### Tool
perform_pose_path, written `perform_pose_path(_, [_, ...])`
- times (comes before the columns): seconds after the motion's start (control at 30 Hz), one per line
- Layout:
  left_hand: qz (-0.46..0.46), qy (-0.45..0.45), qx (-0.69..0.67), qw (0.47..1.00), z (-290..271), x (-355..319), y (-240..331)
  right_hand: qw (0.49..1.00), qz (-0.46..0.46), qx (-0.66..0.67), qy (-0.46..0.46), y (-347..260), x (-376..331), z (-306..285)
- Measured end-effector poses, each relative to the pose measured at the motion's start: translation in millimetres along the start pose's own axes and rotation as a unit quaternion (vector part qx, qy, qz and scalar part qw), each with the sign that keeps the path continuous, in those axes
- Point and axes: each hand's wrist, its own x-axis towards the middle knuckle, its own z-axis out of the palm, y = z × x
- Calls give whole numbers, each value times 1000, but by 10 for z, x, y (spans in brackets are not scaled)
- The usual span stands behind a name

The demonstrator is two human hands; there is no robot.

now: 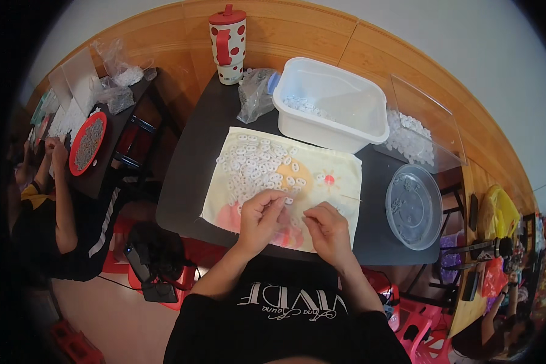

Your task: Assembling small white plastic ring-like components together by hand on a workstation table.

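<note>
My left hand [261, 223] is closed in a pinch over the front of a cream printed cloth [340, 164], with a small white plastic piece [289, 201] at its fingertips. Beside it my right hand [330, 232] is also closed, thumb against forefinger; what it holds, if anything, is too small to make out. A loose heap of small white oval pieces with holes [249, 167] covers the cloth's left half, just beyond my left hand. A few of them lie apart over the orange print in the middle.
Behind the cloth stand a white tub [333, 130] with small white pieces inside, a crumpled clear bag [258, 94] and a spotted tumbler [228, 48]. Rightward are a clear box of white pieces [415, 136] and a round clear tray [414, 209]. Another person handles pieces by a red tray [79, 164].
</note>
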Motion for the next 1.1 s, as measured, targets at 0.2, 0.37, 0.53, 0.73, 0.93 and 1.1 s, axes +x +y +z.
perform_pose_path(0.2, [32, 22, 16, 999, -50, 6, -38, 971, -93, -219, -27, -118, -30, 176])
perform_pose_path(0.37, [-28, -4, -30, 999, -75, -18, 40, 969, -119, -214, -30, -49, -44, 192])
perform_pose_path(0.53, [-45, -16, -88, 995, -94, -11, -23, 970, -134, -189, -75, -31, -77, 94])
perform_pose_path(0.73, [-62, -48, -81, 994, -55, -4, 29, 972, 89, 215, -42, 113, -84, -235])
perform_pose_path(0.93, [-63, -79, -80, 992, 21, -24, 57, 948, 162, 272, -30, 133, -54, -281])
perform_pose_path(1.1, [-84, -106, -93, 987, 104, -45, 149, 913, 182, 366, -16, 159, -60, -244])
